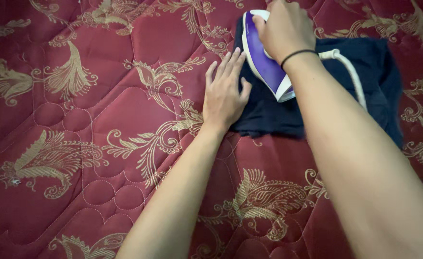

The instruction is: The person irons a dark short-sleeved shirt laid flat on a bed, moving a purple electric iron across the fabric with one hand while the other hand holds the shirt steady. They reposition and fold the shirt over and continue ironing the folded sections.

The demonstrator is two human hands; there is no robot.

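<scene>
Dark navy cloth (317, 110) was spread on a red quilted mattress (77, 144) patterned in gold. A purple and white iron (264, 62) was gripped by the closed right hand (283, 26) and rested on the cloth. The left hand (223, 93) was laid flat, fingers extended, pinning the cloth's left edge and holding nothing. Pressing appeared to be under way; steady tension on the fabric would be needed. A white cord (350, 72) trailed across the cloth. No packages or labels were seen.
</scene>
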